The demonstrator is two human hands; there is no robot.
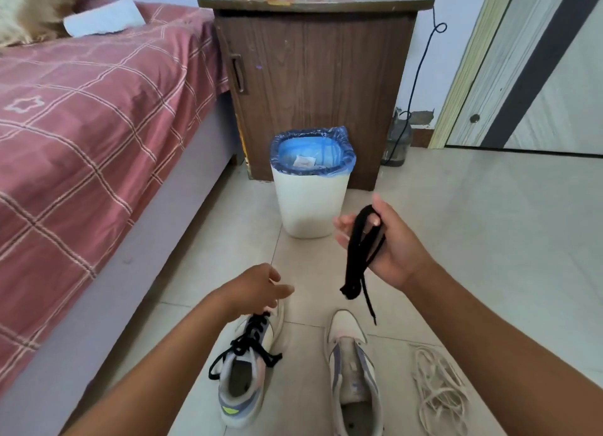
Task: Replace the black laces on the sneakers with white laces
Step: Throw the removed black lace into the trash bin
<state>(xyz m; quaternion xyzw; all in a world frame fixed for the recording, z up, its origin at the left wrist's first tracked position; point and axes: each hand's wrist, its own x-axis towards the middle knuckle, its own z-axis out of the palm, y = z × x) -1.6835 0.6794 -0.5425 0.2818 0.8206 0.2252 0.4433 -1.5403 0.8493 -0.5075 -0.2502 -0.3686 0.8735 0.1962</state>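
Right hand (388, 239) raised, fingers gripping; left hand (257, 288) loosely spread.

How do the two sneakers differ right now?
The left sneaker still carries its black lace; the right sneaker has none. The left hand hovers open over the left sneaker; nothing is above the right sneaker except the removed black lace dangling from the right hand. Both stand upright on the floor.

Two sneakers (248, 367) (354, 370) side by side on floor (473, 223), loose laces (440, 390) right of them; bin (311, 204) ahead, cabinet (316, 86) behind it, bed (91, 109) left.
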